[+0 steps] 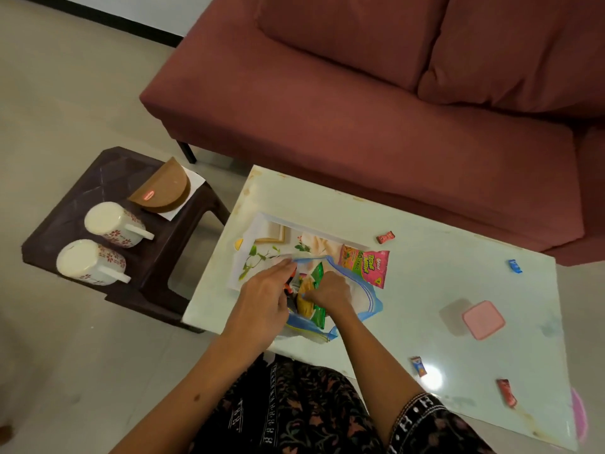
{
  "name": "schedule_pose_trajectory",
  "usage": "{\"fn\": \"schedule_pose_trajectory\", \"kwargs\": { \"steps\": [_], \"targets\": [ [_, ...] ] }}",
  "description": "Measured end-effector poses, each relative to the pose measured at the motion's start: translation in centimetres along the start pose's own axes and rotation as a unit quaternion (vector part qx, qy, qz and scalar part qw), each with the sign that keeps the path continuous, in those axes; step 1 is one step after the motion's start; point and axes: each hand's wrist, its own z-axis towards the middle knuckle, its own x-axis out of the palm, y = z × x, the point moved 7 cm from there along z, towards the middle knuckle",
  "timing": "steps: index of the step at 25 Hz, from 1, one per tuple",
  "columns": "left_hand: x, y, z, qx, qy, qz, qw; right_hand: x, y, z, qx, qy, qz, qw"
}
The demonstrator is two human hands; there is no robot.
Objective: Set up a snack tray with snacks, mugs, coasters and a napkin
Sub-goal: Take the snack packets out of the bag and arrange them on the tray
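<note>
A flower-printed tray [262, 237] lies on the pale table [425, 290]. On its near edge sits a clear zip bag with blue edges [366, 306]. My left hand [265, 299] holds the bag's mouth apart. My right hand [330, 293] is inside it, closed on a green and yellow snack packet [316, 309]. A pink snack packet [366, 263] lies on the tray's right end. Two white flowered mugs [111, 224] [88, 262] lie on their sides on a dark stool [131, 280], beside brown coasters [163, 188] on a white napkin [193, 178].
Small wrapped candies lie scattered on the table: a red one [385, 237], a blue one [515, 266], an orange-blue one [418, 366] and a red one [506, 392]. A pink square lid [484, 319] sits at the right. A maroon sofa [360, 93] stands behind the table.
</note>
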Motion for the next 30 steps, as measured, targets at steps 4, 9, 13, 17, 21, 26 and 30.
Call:
{"fn": "schedule_pose_trajectory", "kwargs": {
  "steps": [4, 9, 13, 17, 21, 26, 30],
  "targets": [
    [-0.1, 0.5, -1.4, -0.016, -0.023, 0.012, 1.0, -1.2, 0.0, -2.1, -0.02, -0.054, 0.007, 0.998],
    [-0.2, 1.0, -1.7, -0.047, -0.036, 0.022, 0.998, -6.4, 0.5, -7.6, -0.067, -0.089, 0.009, 0.994],
    [0.0, 1.4, -1.7, -0.085, -0.035, 0.04, 0.995, -13.2, -3.0, -12.7, -0.109, -0.154, 0.246, 0.951],
    [-1.2, 2.5, -1.3, -0.128, -0.044, 0.07, 0.988, -16.5, -8.9, -12.5, -0.103, -0.189, 0.527, 0.822],
    [-2.9, 3.0, -0.5, -0.139, -0.078, 0.092, 0.983, -13.3, -13.1, -6.7, -0.004, -0.246, 0.593, 0.767],
    [-3.4, 3.3, 0.2, -0.12, -0.083, 0.092, 0.985, -4.3, -15.1, 1.2, 0.151, -0.22, 0.473, 0.839],
    [-3.9, 4.0, -0.4, -0.122, -0.098, 0.068, 0.985, 0.1, -15.1, 5.5, 0.177, -0.165, 0.408, 0.88]
  ]
}}
